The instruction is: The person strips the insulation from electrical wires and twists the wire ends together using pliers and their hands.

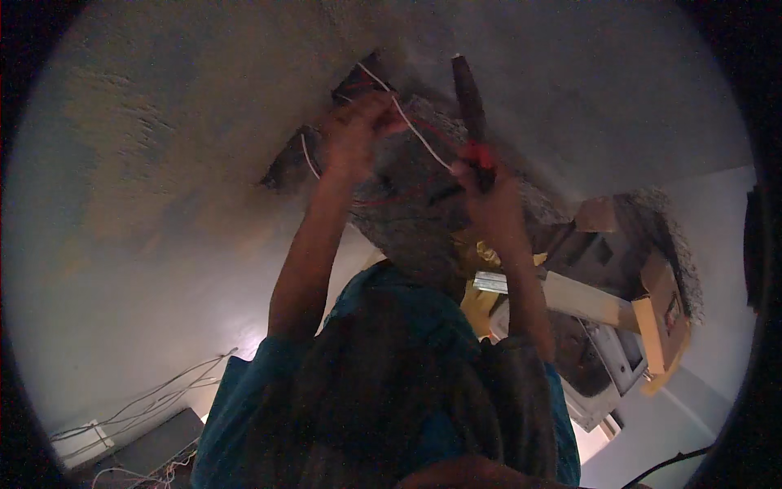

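My left hand [357, 131] is raised in front of a broken-out opening, its bunched fingers closed around a thin red wire [431, 127]; motion blurs the grip. A white wire [421, 131] runs from the dark recess [360, 76] past those fingers to my right hand [496, 198]. Gripped in that right hand is a dark hand tool [469, 98] with a red part, its long end pointing away from me; its exact kind is unclear. Another white wire [308, 156] loops out of a second dark recess [281, 162] beside my left wrist.
Rough, broken masonry [544, 205] edges the opening. To the right sit an open cardboard box [663, 312], a pale board [586, 296] and a grey metal frame [602, 406]. Loose cables [159, 397] hang at lower left above a dark box [162, 440].
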The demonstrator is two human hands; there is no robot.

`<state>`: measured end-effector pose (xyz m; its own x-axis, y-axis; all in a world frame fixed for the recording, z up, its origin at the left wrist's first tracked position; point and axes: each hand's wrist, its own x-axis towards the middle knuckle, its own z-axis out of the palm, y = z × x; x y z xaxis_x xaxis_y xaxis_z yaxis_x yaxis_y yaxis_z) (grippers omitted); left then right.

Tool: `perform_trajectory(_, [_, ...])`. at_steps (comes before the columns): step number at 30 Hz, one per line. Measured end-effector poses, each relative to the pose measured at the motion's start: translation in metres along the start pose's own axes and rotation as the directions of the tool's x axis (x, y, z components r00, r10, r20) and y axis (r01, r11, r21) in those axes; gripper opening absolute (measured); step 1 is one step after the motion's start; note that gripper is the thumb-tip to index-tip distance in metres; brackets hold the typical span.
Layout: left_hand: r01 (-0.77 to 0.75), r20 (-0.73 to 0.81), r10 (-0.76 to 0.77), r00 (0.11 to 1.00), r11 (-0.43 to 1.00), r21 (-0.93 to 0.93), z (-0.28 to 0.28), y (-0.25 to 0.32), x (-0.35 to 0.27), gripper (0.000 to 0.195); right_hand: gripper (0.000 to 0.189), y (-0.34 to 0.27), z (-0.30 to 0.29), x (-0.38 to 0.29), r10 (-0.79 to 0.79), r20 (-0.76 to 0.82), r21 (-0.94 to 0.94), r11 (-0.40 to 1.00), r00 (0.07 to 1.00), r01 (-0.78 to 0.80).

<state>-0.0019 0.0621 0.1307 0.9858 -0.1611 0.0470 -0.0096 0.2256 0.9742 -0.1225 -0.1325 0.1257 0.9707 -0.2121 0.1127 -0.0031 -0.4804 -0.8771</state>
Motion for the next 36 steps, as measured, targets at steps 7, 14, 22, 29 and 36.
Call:
perform_trajectory(7, [0.041,-0.104,-0.078,0.991,0.947,-0.319,0.007,-0.018,-0.004,0.026,0.035,-0.016,-0.01,-0.001,0.033,0.066,0.255,0.966,0.997,-0.048])
perform_trajectory(14, [-0.482,0.334,0.524,0.784,0.173,0.859,-0.017,-0.065,-0.003,0.026,0.036,-0.064,-0.022,-0.019,0.035,0.055,0.226,0.973,0.998,-0.047])
perform_trajectory(22, [-0.336,0.294,0.186,0.937,0.701,0.629,0.017,-0.06,-0.053,0.031,0.03,-0.021,0.001,-0.023,0.096,-0.07,-0.105,0.989,0.993,-0.103])
perform_trajectory(29, [0.305,0.048,-0.337,0.94,0.77,-0.56,0.019,-0.038,-0.062,0.03,0.03,0.026,0.03,-0.041,0.042,-0.016,-0.14,0.989,0.999,-0.044])
perform_trajectory(36, [0.487,0.423,-0.243,0.873,0.476,-0.732,-0.015,-0.062,-0.045,0.021,0.028,0.043,0.018,-0.11,0.163,-0.16,0.189,0.973,0.974,-0.132])
